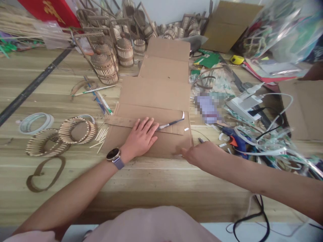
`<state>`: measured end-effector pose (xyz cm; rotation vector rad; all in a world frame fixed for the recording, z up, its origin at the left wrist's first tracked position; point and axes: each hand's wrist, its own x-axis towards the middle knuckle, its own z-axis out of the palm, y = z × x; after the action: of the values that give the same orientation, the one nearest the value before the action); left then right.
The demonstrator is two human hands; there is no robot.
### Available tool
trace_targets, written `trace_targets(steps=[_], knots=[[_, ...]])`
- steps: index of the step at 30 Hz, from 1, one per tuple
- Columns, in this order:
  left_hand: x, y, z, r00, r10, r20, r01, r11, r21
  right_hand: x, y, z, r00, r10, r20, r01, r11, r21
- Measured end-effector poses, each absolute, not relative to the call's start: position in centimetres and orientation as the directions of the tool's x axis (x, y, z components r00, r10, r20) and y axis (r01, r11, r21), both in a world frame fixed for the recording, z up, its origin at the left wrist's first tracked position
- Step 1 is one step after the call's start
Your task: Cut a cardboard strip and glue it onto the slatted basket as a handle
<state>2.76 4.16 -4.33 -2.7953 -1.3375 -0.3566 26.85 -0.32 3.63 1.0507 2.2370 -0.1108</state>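
My left hand (141, 139), with a watch on its wrist, lies flat with fingers spread on a brown cardboard sheet (153, 90). Under it runs a narrow cardboard strip (121, 121). Just past its fingertips lies a slim pen-like tool (170, 125) with a dark tip. My right hand (195, 153) is at the sheet's near right corner, its fingers drawn together and slightly blurred. A thin dark tip (201, 140) shows beside the knuckles; whether the hand holds it is hidden. Small white scraps (186, 129) lie on the cardboard.
On the left are stick rings (77, 130), a tape roll (36, 123) and short sticks (101, 136). Lantern-like stick baskets (124, 52) crowd the back. To the right are a blurred-out phone (208, 107), a blue glue gun (236, 139), a power strip (246, 104) and tangled cables.
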Motion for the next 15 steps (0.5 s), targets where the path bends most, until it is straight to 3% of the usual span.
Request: trace_targets(steps=[15], knots=[[2.7, 4.2, -4.4, 0.608, 0.761, 0.225, 0.765, -0.638, 0.091, 28.8, -0.8, 4.0, -0.438, 0.662, -0.608, 0.711, 0.669, 0.216]])
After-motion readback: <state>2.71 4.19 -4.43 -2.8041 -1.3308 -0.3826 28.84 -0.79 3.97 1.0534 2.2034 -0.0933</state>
